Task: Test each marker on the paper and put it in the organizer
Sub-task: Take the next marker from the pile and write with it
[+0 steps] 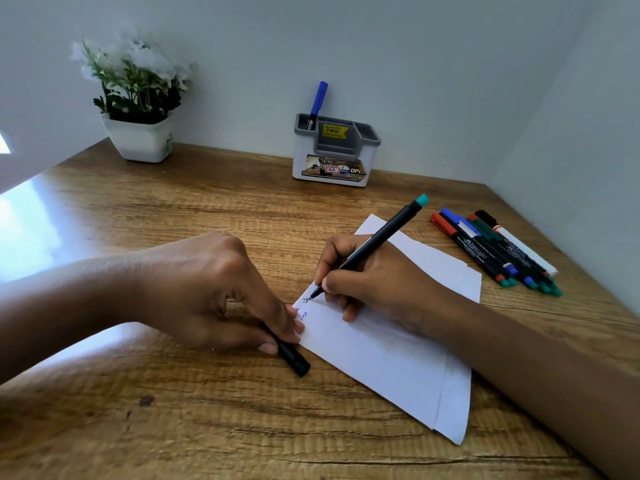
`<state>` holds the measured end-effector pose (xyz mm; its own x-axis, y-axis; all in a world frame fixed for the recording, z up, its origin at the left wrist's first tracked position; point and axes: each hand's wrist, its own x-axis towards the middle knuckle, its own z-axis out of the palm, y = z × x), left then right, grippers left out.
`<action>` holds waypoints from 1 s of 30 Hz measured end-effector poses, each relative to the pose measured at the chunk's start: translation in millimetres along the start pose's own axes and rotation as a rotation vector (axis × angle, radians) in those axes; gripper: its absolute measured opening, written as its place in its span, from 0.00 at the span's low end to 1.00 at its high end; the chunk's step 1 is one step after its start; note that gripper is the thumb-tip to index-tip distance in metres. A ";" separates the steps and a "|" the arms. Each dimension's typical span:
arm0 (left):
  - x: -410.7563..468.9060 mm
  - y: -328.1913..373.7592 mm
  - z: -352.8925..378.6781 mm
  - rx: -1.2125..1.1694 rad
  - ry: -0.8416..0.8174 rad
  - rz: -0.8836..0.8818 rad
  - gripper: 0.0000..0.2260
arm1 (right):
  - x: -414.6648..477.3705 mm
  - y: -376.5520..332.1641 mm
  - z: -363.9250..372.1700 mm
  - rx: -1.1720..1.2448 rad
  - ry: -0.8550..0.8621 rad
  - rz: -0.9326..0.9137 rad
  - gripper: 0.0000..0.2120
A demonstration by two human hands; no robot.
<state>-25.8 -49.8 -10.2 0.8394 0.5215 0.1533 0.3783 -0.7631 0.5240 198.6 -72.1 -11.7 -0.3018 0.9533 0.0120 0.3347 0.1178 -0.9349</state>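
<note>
My right hand (377, 282) gripped the marker (372, 245), tip on paper (391, 355). Left hand (214, 292) clenched the cap (292, 358), pinning the paper's edge. Organizer (334, 150) at 12 o'clock; spare markers (495, 251) w/ caps at 2; plant (138, 95) at 10.

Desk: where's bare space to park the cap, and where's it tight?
Bare wood lies between the plant pot and organizer, and along the near edge below the left hand. Tight: between the paper and marker pile.

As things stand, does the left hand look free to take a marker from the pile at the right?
Probably not: the left hand holds a black cap and pins the paper, and the right hand, writing with its marker, lies between it and the pile.
</note>
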 end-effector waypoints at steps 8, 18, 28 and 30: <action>1.0 3.9 -0.2 -0.038 -0.036 -0.047 0.30 | 1.0 0.1 0.3 -0.003 0.030 0.006 0.01; 1.4 4.9 -0.9 -0.047 -0.056 -0.035 0.29 | 1.0 -0.6 1.1 -0.006 0.046 0.007 0.01; 1.8 1.8 -1.2 -0.035 -0.065 0.011 0.28 | 2.8 1.4 2.1 0.003 0.071 0.009 0.02; 1.3 -0.1 -0.4 -0.043 -0.069 0.021 0.28 | 2.9 1.4 2.3 0.000 0.085 0.008 0.02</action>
<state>-24.9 -48.9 -9.7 0.8723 0.4770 0.1077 0.3446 -0.7559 0.5567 196.1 -69.8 -13.8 -0.2222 0.9744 0.0345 0.3369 0.1099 -0.9351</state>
